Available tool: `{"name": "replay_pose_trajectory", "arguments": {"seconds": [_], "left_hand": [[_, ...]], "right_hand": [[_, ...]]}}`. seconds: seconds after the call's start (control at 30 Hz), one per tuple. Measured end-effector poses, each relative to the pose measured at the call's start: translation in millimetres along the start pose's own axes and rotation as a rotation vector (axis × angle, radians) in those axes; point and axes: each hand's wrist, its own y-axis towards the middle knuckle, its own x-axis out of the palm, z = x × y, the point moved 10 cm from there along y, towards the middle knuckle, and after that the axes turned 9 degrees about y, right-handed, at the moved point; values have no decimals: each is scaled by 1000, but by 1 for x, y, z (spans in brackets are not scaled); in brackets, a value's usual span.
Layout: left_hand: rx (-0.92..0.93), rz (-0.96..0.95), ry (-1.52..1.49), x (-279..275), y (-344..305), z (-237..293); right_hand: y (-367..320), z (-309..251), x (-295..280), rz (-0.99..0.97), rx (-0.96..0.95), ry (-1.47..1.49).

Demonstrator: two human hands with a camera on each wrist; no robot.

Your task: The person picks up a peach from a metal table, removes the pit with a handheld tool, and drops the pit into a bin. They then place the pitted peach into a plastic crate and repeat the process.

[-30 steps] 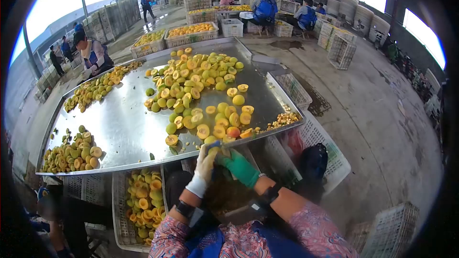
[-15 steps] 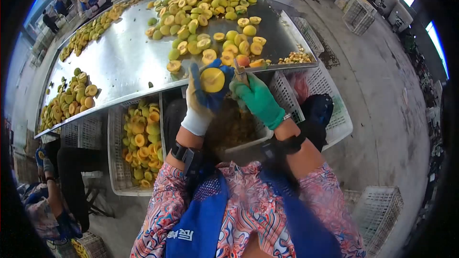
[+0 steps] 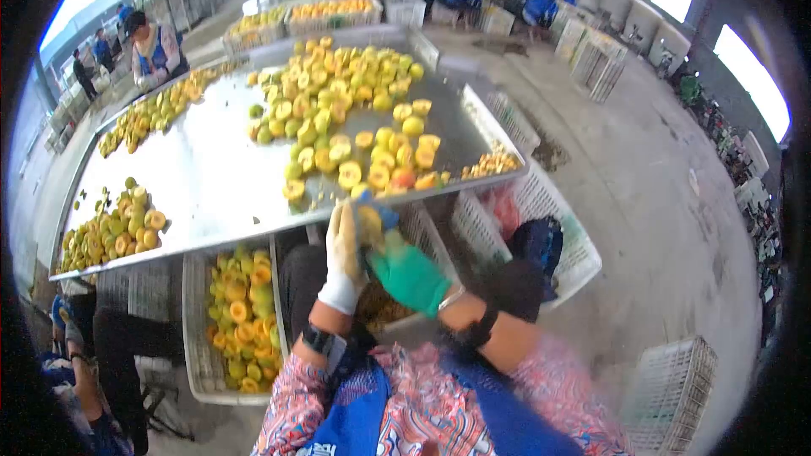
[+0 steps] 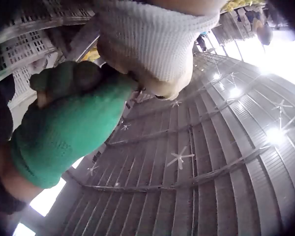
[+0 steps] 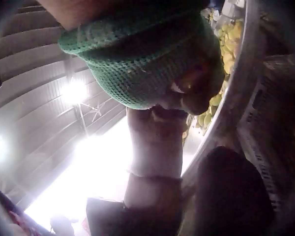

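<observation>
In the head view my left hand (image 3: 341, 253), in a white glove with blue on the palm side, grips a yellow-green peach half (image 3: 369, 221) just in front of the steel table (image 3: 207, 211). My right hand (image 3: 410, 277), in a green glove, is closed right against the fruit from the right. Its small knife, seen upright in the earlier head frame, is now hidden by the gloves and blur. Both hands meet in the left wrist view, where the green glove (image 4: 71, 125) lies under the white cuff (image 4: 147, 39). Several peach halves (image 3: 351, 173) lie on the table beyond.
A crate (image 3: 193, 355) of peach halves stands left of my legs, another crate (image 3: 439, 266) below my hands. Pits (image 3: 492, 162) are heaped at the table's right corner. White crates (image 3: 574, 253) stand right. A person (image 3: 156, 51) works across the table at the left.
Half a second ago the hands were apart, the peach half's cut face showing and the knife upright. Now the right hand has come in against the fruit. The head view has tilted up again.
</observation>
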Motion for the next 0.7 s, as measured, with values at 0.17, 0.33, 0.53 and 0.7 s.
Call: {"name": "replay_pose_trajectory", "arguments": {"seconds": [0.17,0.33,0.53,0.7], "left_hand": [[187,28,63,0,-3,-2],[-9,-92,-234,8,-7,-10],[43,-126,37,-8,-2,-9],[-210,-116,20,-15,0,-26]], "right_hand": [[-5,21,6,35,-11,265],[-5,12,-7,-115,130,247],[-11,8,-2,-143,97,-19],[-8,-11,-8,-174,-127,-332]]}}
